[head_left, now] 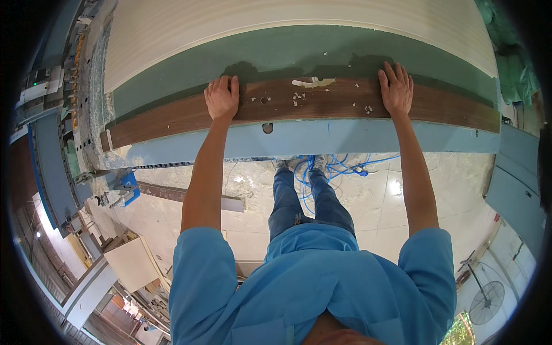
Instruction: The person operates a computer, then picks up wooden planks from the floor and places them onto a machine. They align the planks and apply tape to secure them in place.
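"Where is the long dark-brown wood-grain strip [322, 108]?"

"Lengthwise along the near edge of the dull green flat surface [276, 49], just above the pale blue metal beam [356, 135]. I can't tell whether it is loose or fixed."

"And the hands?"

"Both palm down on it, well apart. The left hand [222, 99] has its thumb away from its fingers; the right hand [397, 91] has its fingers slightly spread. Neither grips anything, as far as I can see."

"How far along does it look?"

"The strip lies lined up with the edge, so I'd call that part done. Small pale crumbs [296, 100] litter it, and a ragged whitish fragment [313, 83] sits at its far edge, so clearing looks undone."

"Beyond that?"

"A broad cream ribbed panel [305, 12] lies past the green strip of surface, apart from both hands. Whether it's finished, I can't tell."
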Motion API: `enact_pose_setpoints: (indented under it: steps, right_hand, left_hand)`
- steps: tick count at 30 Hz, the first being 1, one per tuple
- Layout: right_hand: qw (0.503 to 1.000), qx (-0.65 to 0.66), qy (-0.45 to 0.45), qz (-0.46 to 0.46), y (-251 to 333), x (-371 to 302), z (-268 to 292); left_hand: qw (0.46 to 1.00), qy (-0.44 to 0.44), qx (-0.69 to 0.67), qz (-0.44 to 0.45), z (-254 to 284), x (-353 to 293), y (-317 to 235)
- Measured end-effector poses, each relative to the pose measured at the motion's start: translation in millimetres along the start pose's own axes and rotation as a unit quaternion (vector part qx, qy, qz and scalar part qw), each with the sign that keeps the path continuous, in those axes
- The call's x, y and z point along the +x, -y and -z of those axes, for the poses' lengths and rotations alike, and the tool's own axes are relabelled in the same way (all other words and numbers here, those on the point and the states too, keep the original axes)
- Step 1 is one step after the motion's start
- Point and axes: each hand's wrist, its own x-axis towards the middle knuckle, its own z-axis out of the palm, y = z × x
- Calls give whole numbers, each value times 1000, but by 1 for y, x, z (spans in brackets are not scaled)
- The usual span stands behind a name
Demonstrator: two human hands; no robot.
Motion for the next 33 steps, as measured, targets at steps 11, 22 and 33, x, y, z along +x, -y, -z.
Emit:
enact_pose_setpoints:
  steps: [11, 22, 33]
  right_hand:
    - [1000, 10, -22, 9, 4, -1, 3]
    - [995, 33, -94, 23, 0, -2, -6]
    - [963, 71, -161, 206, 28, -58, -50]
  left_hand:
    - [1000, -11, -8, -3, -2, 1, 2]
    - [1000, 6, -2, -5, 2, 1, 1]
    - [976, -181, -121, -27, 13, -76, -21]
